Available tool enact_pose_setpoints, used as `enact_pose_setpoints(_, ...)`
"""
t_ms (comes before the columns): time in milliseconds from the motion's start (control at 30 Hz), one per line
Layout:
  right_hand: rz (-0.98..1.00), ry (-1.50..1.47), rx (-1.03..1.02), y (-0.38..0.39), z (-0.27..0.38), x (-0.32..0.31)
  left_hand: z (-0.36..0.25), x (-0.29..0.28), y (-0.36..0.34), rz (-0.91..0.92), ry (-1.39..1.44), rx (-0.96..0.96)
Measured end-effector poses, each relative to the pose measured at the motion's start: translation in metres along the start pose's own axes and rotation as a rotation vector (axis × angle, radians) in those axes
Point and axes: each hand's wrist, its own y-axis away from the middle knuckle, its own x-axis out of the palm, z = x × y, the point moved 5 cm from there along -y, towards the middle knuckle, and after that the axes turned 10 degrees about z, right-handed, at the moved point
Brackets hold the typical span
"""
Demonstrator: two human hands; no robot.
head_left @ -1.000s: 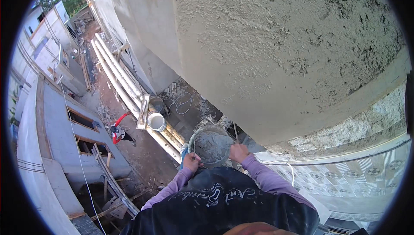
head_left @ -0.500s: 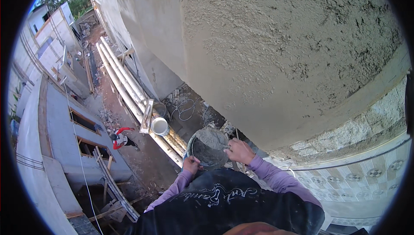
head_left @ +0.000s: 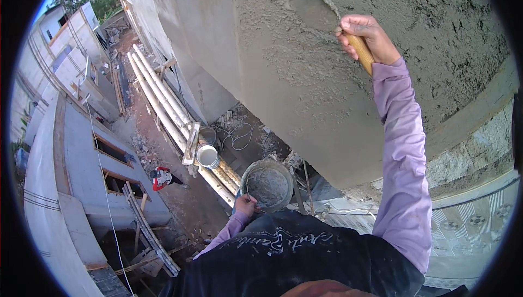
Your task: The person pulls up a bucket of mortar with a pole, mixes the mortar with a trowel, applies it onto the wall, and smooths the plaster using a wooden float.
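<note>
My right hand (head_left: 360, 34) is raised to the wall, its fingers wrapped round the yellow wooden handle of a trowel (head_left: 362, 53). The trowel's blade lies against the rough wet mortar on the wall (head_left: 327, 95); mortar smears it, so its outline is hard to make out. Low in front of my body, my left hand (head_left: 246, 204) is closed on the near left rim of a round bucket (head_left: 287, 176). Grey wet mortar (head_left: 267, 185) sits inside this bucket.
Long pale poles (head_left: 158, 98) run along the left of the wall, with a white bucket (head_left: 207, 156) and a plank (head_left: 191, 143) by them. Far below, a person (head_left: 163, 178) stands near a low building (head_left: 98, 172). Patterned tiles (head_left: 463, 226) lie at lower right.
My right hand has gone from the mortar bucket up to the wall with the trowel. A smoothed streak now shows in the mortar there. My left hand stays at the bucket.
</note>
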Motion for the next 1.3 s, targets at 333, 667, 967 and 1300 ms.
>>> enact_pose_setpoints(333,-0.470,0.893,0.535,0.209,-0.134,0.106,-0.007,-0.002,0.005,0.007,0.019,-0.069)
enact_pose_setpoints(667,0.278,0.948,0.679,0.248,-0.433,0.273,0.002,0.005,-0.009,0.108,0.005,-0.107)
enact_pose_setpoints(967,0.370,0.811,0.674,0.247,-0.453,0.290,-0.010,0.014,0.006,0.106,-0.055,-0.041)
enact_pose_setpoints(1300,0.187,0.560,0.630,0.260,-0.401,0.255,-0.003,0.004,0.008,-0.002,0.061,-0.014)
